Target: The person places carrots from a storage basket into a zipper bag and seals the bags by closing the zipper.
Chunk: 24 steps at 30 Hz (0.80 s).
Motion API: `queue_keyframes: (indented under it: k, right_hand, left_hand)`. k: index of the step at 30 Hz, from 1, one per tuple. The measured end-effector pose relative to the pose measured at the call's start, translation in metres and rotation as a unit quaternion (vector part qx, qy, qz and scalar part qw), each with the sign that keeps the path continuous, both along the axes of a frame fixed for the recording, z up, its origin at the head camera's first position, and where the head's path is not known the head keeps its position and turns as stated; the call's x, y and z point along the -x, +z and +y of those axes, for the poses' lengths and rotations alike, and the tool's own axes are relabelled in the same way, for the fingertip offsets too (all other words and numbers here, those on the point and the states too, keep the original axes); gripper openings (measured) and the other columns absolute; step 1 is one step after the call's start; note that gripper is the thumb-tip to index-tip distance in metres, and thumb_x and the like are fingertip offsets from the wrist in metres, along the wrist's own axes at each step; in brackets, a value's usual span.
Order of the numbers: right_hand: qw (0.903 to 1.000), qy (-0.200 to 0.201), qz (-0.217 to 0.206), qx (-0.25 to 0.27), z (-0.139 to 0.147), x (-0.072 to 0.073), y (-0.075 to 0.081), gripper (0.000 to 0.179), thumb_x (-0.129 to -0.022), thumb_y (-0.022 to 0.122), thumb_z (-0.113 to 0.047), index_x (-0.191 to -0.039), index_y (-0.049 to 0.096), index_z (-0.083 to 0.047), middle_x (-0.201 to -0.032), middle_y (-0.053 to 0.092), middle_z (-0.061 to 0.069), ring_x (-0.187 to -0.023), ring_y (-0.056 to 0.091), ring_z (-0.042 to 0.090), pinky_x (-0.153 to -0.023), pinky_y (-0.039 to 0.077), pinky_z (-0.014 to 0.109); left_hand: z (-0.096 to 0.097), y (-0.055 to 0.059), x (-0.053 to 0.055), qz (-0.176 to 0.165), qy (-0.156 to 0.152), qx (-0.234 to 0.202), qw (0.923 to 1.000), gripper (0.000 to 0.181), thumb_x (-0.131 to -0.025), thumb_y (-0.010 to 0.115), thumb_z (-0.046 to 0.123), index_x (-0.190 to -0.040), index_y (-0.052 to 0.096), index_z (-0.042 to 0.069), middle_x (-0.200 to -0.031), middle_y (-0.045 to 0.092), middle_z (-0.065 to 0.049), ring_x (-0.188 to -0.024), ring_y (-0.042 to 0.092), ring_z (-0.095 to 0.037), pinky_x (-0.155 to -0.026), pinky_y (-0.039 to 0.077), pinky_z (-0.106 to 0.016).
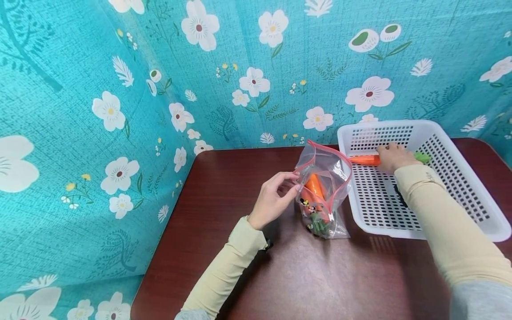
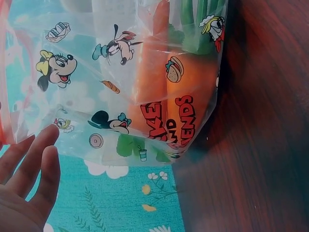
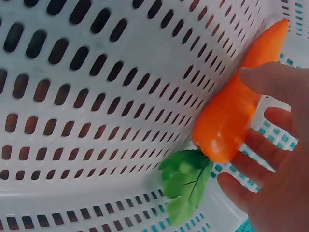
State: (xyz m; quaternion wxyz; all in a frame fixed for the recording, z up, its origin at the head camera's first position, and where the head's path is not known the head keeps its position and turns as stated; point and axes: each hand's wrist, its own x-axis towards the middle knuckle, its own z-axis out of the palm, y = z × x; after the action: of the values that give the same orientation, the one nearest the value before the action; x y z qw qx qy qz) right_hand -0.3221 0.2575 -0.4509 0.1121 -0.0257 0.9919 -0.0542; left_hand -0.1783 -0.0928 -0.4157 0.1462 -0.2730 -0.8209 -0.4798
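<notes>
My left hand (image 1: 276,198) pinches the red-edged rim of a clear zip bag (image 1: 338,173), which stands with its mouth spread on the table. Inside the bag lie orange carrots (image 1: 315,184) with green tops; the left wrist view shows two carrots (image 2: 190,79) behind the printed cartoon figures. Over in the white basket (image 1: 376,226), my right hand (image 1: 396,158) grips another carrot (image 1: 365,160). The right wrist view has the thumb on one side of this carrot (image 3: 222,125) and fingers at the other, its leafy top (image 3: 186,181) hanging free near the basket wall.
The perforated basket takes up the right side of the dark red-brown table (image 1: 224,186), just right of the bag. A blue flowered curtain (image 1: 248,111) hangs behind and along the left side. A small black object (image 1: 400,195) shows beside the right sleeve.
</notes>
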Motion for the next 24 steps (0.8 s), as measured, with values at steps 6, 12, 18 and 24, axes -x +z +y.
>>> queue_keyframes:
  k: [6,12,18,24]
  right_hand:
    - [0.9998,-0.004,-0.011,0.014,-0.005,-0.004,0.001,0.051,-0.085,0.062,-0.01,-0.13,0.046,0.006,-0.125,0.033,0.04,-0.118,0.027,0.056,-0.096,0.03,0.071]
    - [0.9991,-0.01,-0.035,0.024,-0.005,-0.01,0.002,0.042,-0.081,0.064,-0.01,-0.118,0.053,0.007,-0.113,0.041,0.036,-0.107,0.037,0.051,-0.092,0.034,0.067]
    - [0.998,0.002,-0.059,0.024,-0.004,-0.014,0.004,0.044,-0.081,0.065,-0.014,-0.117,0.053,0.008,-0.108,0.044,0.034,-0.1,0.041,0.048,-0.085,0.038,0.063]
    - [0.9931,-0.013,-0.099,0.062,-0.005,-0.016,0.006,0.038,-0.086,0.066,-0.023,-0.105,0.057,0.008,-0.083,0.05,0.021,-0.075,0.05,0.033,-0.061,0.043,0.036]
  left_hand:
    - [0.005,0.017,-0.01,0.007,-0.008,-0.005,0.9999,0.025,-0.089,0.066,0.003,-0.112,0.062,-0.003,-0.106,0.066,-0.017,-0.084,0.067,-0.025,-0.068,0.057,-0.031]
    - [0.007,0.03,-0.019,0.008,-0.008,-0.004,0.9999,0.023,-0.087,0.066,0.0,-0.11,0.061,-0.005,-0.104,0.065,-0.018,-0.083,0.067,-0.025,-0.068,0.056,-0.03]
    - [0.008,0.029,-0.019,0.006,-0.011,-0.008,0.9999,0.023,-0.088,0.066,0.001,-0.11,0.062,-0.004,-0.104,0.065,-0.017,-0.083,0.067,-0.026,-0.069,0.057,-0.033]
    - [0.009,0.03,-0.017,0.016,-0.013,-0.002,0.9998,0.023,-0.088,0.066,0.002,-0.109,0.062,-0.003,-0.103,0.065,-0.015,-0.083,0.067,-0.024,-0.069,0.057,-0.029]
